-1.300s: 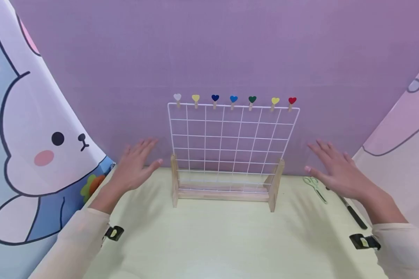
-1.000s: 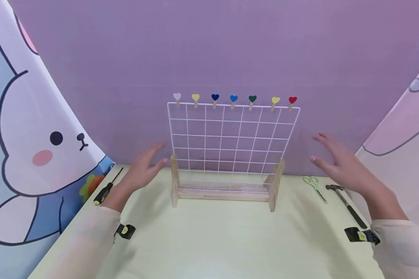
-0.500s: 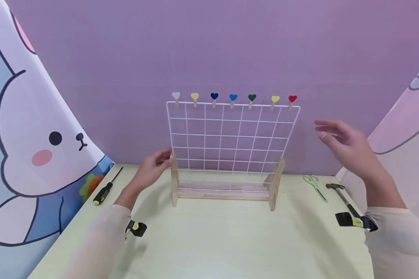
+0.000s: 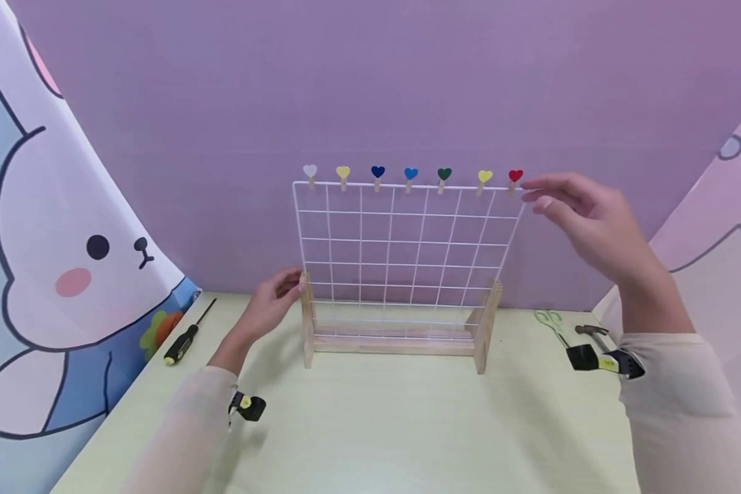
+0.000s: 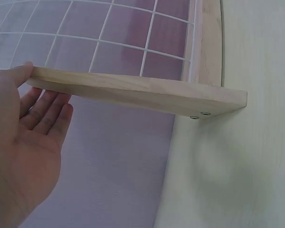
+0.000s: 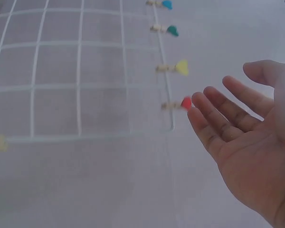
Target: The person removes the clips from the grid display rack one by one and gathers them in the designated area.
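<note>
A white wire grid panel point(image 4: 407, 241) stands upright in a wooden stand point(image 4: 395, 345). Heart-topped mini clothespins line its top wire, from white at the left to a red-heart clothespin point(image 4: 515, 176) at the right corner. My left hand point(image 4: 267, 310) pinches the upper end of the stand's left side board point(image 5: 142, 89), thumb on one face and fingers on the other. Up at the right corner, my right hand point(image 4: 602, 230) holds nothing, its fingers loosely bent. In the right wrist view those fingertips are close to the red heart point(image 6: 186, 103); whether they touch cannot be told.
On the pale tabletop point(image 4: 395, 425), a screwdriver point(image 4: 182, 344) lies at the left. Green-handled scissors point(image 4: 549, 319) and a hammer point(image 4: 591, 331), partly hidden by the right wrist's camera, lie at the right. A purple backdrop point(image 4: 407, 82) hangs behind.
My left hand has moved right and taken hold of the stand's left side board. My right hand has risen and moved left to the panel's top right corner.
</note>
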The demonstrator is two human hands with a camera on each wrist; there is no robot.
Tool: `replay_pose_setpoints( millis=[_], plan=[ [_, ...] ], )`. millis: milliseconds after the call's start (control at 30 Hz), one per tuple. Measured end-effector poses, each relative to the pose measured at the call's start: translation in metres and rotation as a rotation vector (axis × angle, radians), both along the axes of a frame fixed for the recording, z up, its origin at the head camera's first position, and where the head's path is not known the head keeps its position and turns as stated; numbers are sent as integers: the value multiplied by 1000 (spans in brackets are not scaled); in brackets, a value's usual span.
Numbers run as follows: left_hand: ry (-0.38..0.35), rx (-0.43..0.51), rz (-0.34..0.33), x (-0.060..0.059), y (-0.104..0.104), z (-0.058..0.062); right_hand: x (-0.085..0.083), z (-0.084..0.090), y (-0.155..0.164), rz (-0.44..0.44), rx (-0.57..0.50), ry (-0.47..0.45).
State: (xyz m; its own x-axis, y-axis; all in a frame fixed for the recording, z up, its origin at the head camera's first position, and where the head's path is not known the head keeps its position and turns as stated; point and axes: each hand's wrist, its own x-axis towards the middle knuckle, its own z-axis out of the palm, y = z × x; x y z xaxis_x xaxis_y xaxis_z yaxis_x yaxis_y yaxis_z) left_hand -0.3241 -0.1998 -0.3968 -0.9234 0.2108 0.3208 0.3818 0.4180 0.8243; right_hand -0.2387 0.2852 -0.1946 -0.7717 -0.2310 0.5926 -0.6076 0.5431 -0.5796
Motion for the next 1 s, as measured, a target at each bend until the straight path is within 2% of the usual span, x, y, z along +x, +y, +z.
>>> replay_pose_setpoints(
  millis=[233,433,667,1000],
  plan=[
    [-4,44,-19,-4,1,-5,-5,17,-33,91,-39,24],
    [3,71,-30,-7,1,-8,-10,28,-60,126,-38,14],
    [13,102,-30,-6,0,-14,-22,39,-92,188,-97,-27],
    [23,165,-2,-2,5,-21,-35,49,-135,251,-128,-49]
  ],
)
